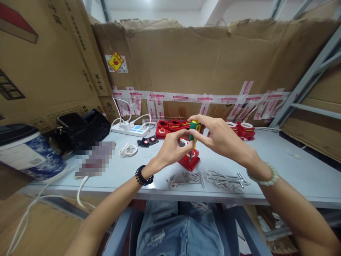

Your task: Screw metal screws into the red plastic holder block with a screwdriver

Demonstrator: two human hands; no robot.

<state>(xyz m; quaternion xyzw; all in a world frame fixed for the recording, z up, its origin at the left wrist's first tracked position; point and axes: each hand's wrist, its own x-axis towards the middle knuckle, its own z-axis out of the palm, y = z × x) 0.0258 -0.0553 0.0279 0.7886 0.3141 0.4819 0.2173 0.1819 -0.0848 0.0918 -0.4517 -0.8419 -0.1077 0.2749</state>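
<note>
My right hand [213, 131] is wrapped round the green and yellow handle of a screwdriver [195, 127], held nearly upright. The metal shaft points down, its tip at a corner of a red square housing [192, 163] on the table. My left hand [174, 147] is closed, with thumb and forefinger curved together against the lower part of the screwdriver. Between those fingers shows a white ring of another red part behind. Just in front of the housing lie small metal pins [193, 176] and a loose pile of metal rods with white pieces [226, 180].
More red housings [162, 129] stand at the back, others [245, 131] at the right. Left of them are a white power strip [131, 129], black pads [148, 141], a coiled white cable [128, 150], a black bag [87, 129] and a large cup [32, 153]. Cardboard [181, 64] walls the back.
</note>
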